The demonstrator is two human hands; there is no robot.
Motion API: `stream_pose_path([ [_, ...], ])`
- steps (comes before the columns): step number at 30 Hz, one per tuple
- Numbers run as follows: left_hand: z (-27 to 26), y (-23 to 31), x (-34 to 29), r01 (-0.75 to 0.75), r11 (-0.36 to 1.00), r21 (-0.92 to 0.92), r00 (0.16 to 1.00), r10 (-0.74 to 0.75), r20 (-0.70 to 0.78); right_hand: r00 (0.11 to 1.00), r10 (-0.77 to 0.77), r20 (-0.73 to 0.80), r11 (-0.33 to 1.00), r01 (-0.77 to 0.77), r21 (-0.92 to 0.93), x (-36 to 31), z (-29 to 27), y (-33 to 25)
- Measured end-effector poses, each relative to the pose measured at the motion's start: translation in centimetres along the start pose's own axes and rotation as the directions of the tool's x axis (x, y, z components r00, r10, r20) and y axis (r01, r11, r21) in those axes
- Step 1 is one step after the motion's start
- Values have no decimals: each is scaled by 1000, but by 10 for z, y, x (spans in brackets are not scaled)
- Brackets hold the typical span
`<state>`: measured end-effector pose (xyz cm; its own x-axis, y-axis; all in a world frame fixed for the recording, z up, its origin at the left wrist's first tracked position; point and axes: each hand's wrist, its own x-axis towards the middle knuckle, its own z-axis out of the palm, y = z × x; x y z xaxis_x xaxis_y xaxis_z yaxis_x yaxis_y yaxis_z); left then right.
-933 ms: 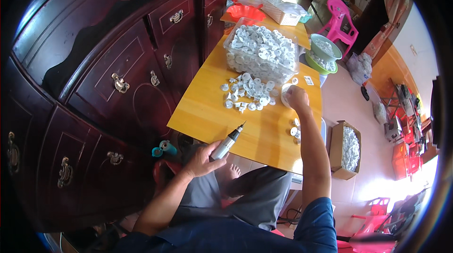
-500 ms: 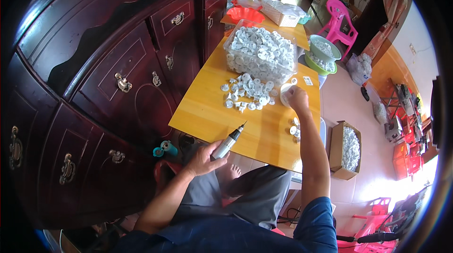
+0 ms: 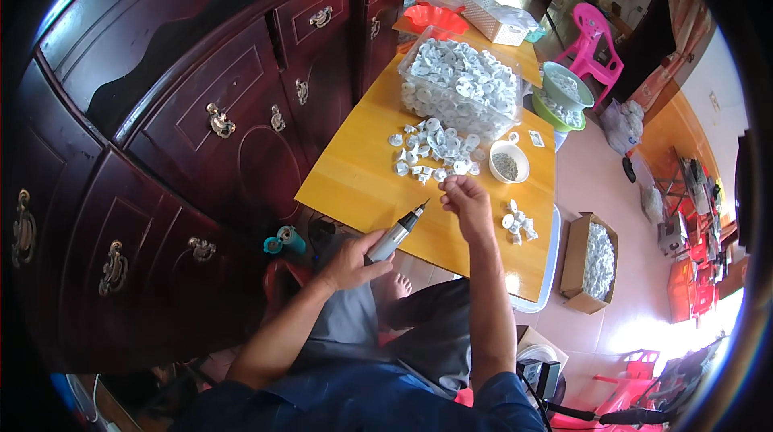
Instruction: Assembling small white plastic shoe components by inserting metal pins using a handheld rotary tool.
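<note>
My left hand (image 3: 353, 263) is wrapped around a grey and black electric screwdriver (image 3: 394, 234), its thin bit pointing up and away over the table's near edge. To the right of that bit, my right hand (image 3: 469, 205) hovers above the wooden table (image 3: 354, 162) with thumb and fingertips pinched together; whatever sits between them is too small to make out. Just beyond those fingers lies a loose pile of small white plastic parts (image 3: 439, 146). A white bowl (image 3: 523, 163) of tiny metallic pieces stands to the pile's right. Several more white parts (image 3: 518, 223) lie nearer, at the right edge.
A clear plastic bin (image 3: 463, 122) heaped with white parts stands farther back. Behind it are a red tray (image 3: 435, 18) and a white basket (image 3: 495, 28). Dark wooden cabinets (image 3: 217, 86) line the left. A cardboard box (image 3: 576, 267) and stacked basins (image 3: 568, 84) are at right.
My right hand has left the white bowl and come nearer and left, close to the screwdriver bit. The bowl's contents now show. My left hand still grips the screwdriver.
</note>
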<state>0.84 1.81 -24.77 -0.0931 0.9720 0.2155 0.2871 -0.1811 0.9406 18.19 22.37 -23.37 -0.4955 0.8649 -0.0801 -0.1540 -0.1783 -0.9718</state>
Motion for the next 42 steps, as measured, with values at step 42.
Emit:
stream_pose_path([
  [42, -1, 4, -2, 13, 1000, -21, 1000, -12, 28, 991, 131, -9, 983, -128, 134, -15, 19, 29],
])
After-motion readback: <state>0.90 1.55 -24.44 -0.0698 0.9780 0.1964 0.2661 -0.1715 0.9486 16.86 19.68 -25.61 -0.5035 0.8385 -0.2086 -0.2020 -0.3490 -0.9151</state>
